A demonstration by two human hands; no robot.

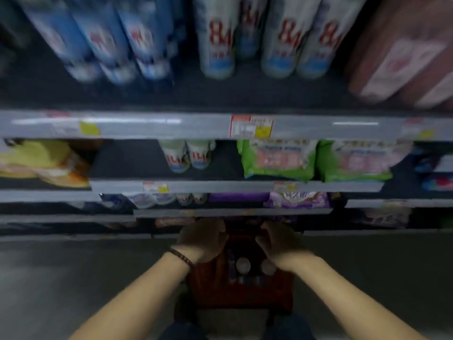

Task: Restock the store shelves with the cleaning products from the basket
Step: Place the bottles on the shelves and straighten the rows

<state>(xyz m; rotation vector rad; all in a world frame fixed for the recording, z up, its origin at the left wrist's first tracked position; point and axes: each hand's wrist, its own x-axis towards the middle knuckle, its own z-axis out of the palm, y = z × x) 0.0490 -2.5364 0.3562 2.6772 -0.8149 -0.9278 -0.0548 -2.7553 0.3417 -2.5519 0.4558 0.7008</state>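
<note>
Left hand: over the red basket, fingers curled, grip unclear (blurred)
Right hand: over the same basket, fingers bent, holding nothing I can make out
Basket: on floor below shelves, white bottle caps inside
Shelves: white bottles, green bags

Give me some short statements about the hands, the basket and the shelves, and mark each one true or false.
1. Both hands, left and right, are over the red basket. True.
2. The basket is empty. False: white bottle caps show inside.
3. The bracelet is on the right wrist. False: it is on the left wrist.
4. Green bags lie on a shelf right of two white bottles. True.
5. The left hand holds a bottle up at the top shelf. False: it is down at the basket.
</note>
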